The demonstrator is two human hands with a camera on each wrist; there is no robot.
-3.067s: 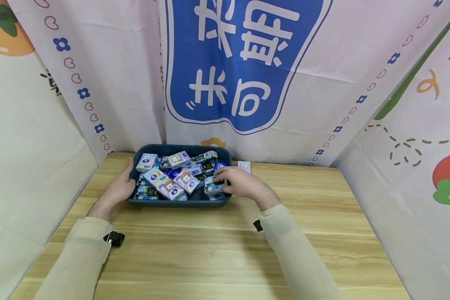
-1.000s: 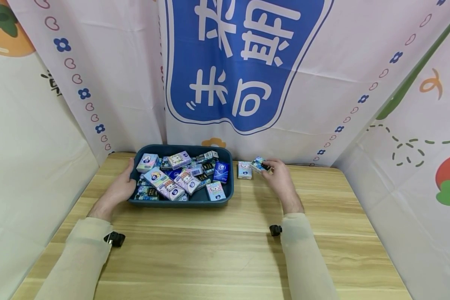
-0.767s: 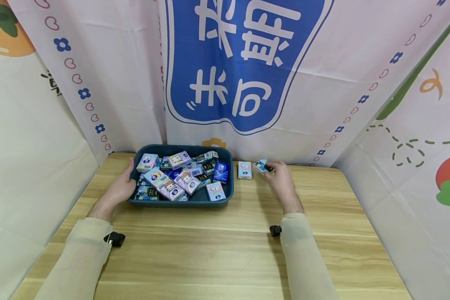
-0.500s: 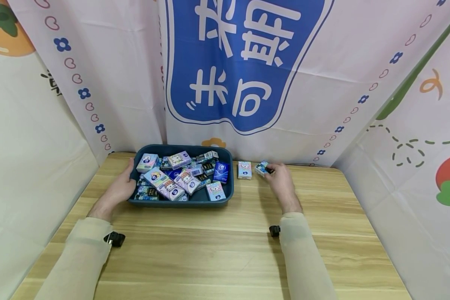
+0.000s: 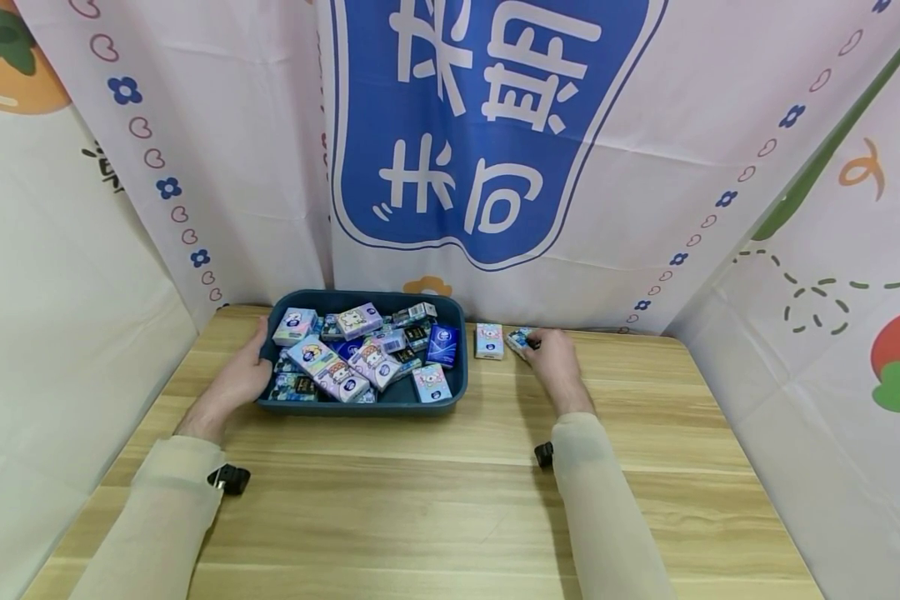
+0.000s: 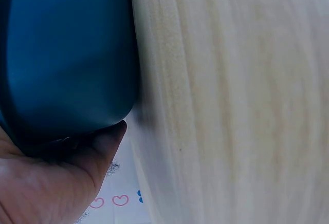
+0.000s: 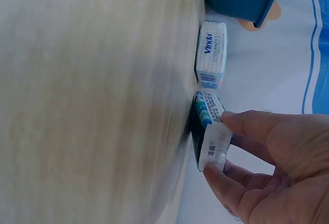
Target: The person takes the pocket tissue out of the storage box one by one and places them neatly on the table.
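My left hand (image 5: 236, 372) holds the left end of a dark teal plastic bin (image 5: 360, 408); in the left wrist view the thumb (image 6: 105, 144) lies along its end wall, low near the table, and the other fingers are mostly hidden. Between thumb and fingertips, my right hand (image 5: 557, 362) pinches a blue floral tissue pack (image 7: 216, 144) low at the table's back edge. Just left of that pack stands a pale Vinda tissue pack (image 5: 489, 342), almost end to end with it in the right wrist view.
Inside the bin lie several tissue packs in a jumble, among them a dark blue one (image 5: 442, 346) and a pale cartoon one (image 5: 432, 383). A printed white curtain (image 5: 600, 292) hangs right behind the wooden table (image 5: 390, 508), with more cloth on both sides.
My right hand has taken the blue floral tissue pack out of the bin and rightward to the table's back. Lately it has lowered and turned it toward the pale pack. My left hand stays put.
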